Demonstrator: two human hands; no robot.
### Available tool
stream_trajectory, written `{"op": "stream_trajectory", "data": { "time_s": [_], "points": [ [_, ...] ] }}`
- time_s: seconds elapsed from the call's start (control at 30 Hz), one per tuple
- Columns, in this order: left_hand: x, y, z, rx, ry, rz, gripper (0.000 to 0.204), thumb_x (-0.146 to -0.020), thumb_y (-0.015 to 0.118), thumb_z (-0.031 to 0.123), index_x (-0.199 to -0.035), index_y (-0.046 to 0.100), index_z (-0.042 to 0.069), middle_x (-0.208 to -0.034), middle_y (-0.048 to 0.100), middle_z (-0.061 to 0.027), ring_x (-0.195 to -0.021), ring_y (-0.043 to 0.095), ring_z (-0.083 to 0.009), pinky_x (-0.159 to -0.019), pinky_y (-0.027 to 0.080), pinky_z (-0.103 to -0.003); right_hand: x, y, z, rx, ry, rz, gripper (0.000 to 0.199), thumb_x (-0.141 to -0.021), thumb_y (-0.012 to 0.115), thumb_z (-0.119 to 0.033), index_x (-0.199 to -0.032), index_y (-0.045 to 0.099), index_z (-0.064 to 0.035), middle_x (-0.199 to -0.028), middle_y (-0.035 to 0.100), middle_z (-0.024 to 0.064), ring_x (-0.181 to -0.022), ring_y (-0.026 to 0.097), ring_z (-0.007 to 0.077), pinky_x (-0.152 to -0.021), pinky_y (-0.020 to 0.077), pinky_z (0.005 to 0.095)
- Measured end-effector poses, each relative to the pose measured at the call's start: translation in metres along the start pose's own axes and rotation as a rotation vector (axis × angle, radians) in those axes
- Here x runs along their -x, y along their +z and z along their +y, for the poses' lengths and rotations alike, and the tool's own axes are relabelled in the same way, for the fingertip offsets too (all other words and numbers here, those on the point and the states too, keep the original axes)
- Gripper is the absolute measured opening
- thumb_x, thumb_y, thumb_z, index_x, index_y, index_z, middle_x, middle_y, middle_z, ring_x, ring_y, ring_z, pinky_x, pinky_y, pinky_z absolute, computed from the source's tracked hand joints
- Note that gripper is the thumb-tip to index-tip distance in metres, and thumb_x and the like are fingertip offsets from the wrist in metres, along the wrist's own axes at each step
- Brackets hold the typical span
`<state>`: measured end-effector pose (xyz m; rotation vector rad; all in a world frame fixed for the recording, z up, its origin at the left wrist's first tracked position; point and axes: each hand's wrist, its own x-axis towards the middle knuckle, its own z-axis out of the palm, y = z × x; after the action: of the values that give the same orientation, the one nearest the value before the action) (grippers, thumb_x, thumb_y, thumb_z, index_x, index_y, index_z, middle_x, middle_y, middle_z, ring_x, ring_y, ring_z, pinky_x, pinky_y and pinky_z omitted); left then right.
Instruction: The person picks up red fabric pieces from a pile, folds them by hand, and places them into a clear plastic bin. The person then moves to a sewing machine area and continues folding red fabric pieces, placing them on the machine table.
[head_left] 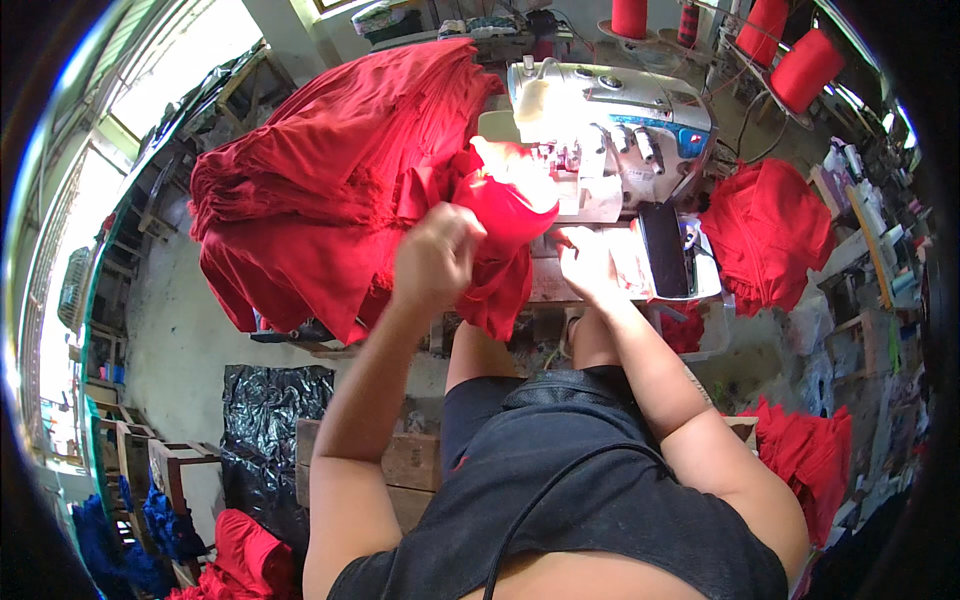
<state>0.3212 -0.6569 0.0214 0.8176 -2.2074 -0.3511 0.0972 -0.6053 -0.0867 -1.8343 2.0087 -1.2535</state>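
Observation:
A big heap of red cloth (300, 170) lies left of a grey overlock sewing machine (640, 105). Against the cloth's right side, my left hand (440, 255) has its fingers curled closed on a fold of red fabric; its fingertips are partly hidden. A smooth, brightly lit red piece (510, 205) bulges beside that hand, near the machine's needle area. My right hand (585, 265) hovers over the front of the machine table (550, 285), fingers bent and a little apart, with no cloth seen in them. Glare whitens the needle area.
Large red thread cones (806, 70) stand at the back right. Right of the machine are a dark upright box (665, 250) and a red cloth bundle (768, 235). Black plastic sheeting (275, 420) covers floor at left. More red cloth (805, 460) lies at lower right.

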Motion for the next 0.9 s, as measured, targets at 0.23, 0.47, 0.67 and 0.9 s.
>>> {"op": "stream_trajectory", "data": {
  "time_s": [0.23,0.47,0.67,0.9],
  "points": [
    [-0.106,-0.021,-0.023,-0.194,0.335,-0.318,0.019,-0.081,0.056,0.004,-0.099,0.06,0.005,-0.092,0.064,-0.0143,-0.084,0.063,-0.0303,-0.076,0.05,-0.037,-0.003,-0.002,-0.02,-0.119,-0.072,0.04,0.021,-0.079,0.053,-0.004,-0.097,0.064,-0.0044,-0.088,0.064,0.0136,-0.076,0.061,0.0243,-0.071,0.0488,0.0327],
    [-0.103,-0.022,-0.028,-0.2,0.415,-0.521,0.012,-0.071,0.06,0.002,-0.082,0.064,0.005,-0.08,0.061,-0.0118,-0.079,0.062,-0.0307,-0.075,0.05,-0.037,0.004,-0.033,-0.042,-0.218,-0.12,0.036,0.022,-0.08,0.057,-0.017,-0.093,0.066,-0.0018,-0.082,0.064,0.016,-0.072,0.063,0.0292,-0.068,0.0515,0.0346],
    [-0.093,-0.043,0.017,-0.245,0.648,-0.545,0.003,-0.067,0.061,0.009,-0.067,0.063,0.006,-0.076,0.06,-0.0088,-0.081,0.058,-0.0255,-0.078,0.047,-0.036,-0.028,-0.001,-0.077,0.499,-0.24,-0.698,0.03,-0.077,0.052,-0.031,-0.078,0.063,-0.0024,-0.074,0.062,0.0198,-0.07,0.063,0.0352,-0.064,0.0501,0.0419],
    [-0.044,0.004,0.044,-0.466,0.665,-1.011,0.011,-0.062,0.061,0.013,-0.067,0.063,0.004,-0.074,0.063,-0.0106,-0.08,0.062,-0.0261,-0.076,0.049,-0.036,-0.036,0.076,-0.082,0.2,-0.364,-0.654,0.029,-0.075,0.055,-0.03,-0.081,0.062,-0.0034,-0.074,0.061,0.0202,-0.069,0.063,0.0345,-0.061,0.0496,0.0407]
  ]
}}
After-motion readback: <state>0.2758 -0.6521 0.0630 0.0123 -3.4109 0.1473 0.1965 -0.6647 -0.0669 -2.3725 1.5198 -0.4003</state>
